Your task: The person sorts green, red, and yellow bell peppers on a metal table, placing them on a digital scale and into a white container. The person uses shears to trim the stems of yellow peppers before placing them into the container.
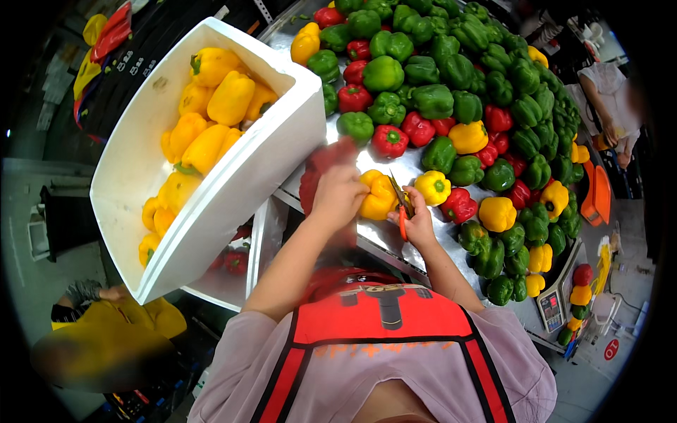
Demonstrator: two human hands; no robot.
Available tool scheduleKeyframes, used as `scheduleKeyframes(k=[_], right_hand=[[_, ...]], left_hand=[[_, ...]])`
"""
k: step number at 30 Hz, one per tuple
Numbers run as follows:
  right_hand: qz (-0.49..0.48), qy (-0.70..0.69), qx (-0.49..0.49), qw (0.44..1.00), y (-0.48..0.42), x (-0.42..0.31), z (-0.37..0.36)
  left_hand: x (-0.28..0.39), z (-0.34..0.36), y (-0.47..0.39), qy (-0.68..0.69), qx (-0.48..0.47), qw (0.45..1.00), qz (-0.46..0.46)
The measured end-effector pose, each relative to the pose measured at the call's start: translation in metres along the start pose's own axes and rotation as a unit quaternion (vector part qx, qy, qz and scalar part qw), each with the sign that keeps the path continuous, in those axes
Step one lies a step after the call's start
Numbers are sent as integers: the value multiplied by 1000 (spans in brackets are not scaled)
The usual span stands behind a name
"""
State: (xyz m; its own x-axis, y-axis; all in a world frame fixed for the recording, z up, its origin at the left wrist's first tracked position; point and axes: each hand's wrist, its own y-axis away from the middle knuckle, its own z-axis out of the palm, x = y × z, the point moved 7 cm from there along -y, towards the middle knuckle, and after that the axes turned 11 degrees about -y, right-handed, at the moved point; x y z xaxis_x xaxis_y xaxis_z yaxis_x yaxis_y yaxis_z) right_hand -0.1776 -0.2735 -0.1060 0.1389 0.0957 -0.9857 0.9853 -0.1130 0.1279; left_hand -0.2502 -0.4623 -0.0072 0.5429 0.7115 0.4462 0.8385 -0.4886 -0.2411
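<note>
My left hand (340, 194) is blurred; its fingertips touch the left side of a yellow bell pepper (378, 195) at the near edge of the metal table. In my right hand (417, 218) are scissors (403, 222) with orange-red handles, their blades pointing up across that pepper's right side. Just right of the blades lies another yellow pepper (433, 187), with a red bell pepper (459, 205) beside it. A dark red cloth or bag (322, 164), also blurred, lies behind my left hand.
A white foam box (296, 121) of yellow peppers stands tilted at left, another white box (256, 248) with red peppers below it. Green peppers (433, 100) heap over the metal table (389, 232). At right are a scale (552, 309), an orange scoop (595, 195) and a person (608, 100); another person (106, 328) is lower left.
</note>
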Motion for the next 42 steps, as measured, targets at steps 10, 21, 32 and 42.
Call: scheduleKeyframes(k=[10,21,32,42], right_hand=[[12,-6,-9,1000,-2,-2,2],[17,-52,-20,998,4,-4,3],[27,-56,-17,998,2,-2,-1],[31,-63,-25,997,1,2,-2]], left_hand=[[-9,13,-9,16,-112,994,-5],[0,9,-9,-22,-141,988,-57],[5,16,-5,-6,-136,990,-46],[-2,26,-6,68,-133,987,-55]])
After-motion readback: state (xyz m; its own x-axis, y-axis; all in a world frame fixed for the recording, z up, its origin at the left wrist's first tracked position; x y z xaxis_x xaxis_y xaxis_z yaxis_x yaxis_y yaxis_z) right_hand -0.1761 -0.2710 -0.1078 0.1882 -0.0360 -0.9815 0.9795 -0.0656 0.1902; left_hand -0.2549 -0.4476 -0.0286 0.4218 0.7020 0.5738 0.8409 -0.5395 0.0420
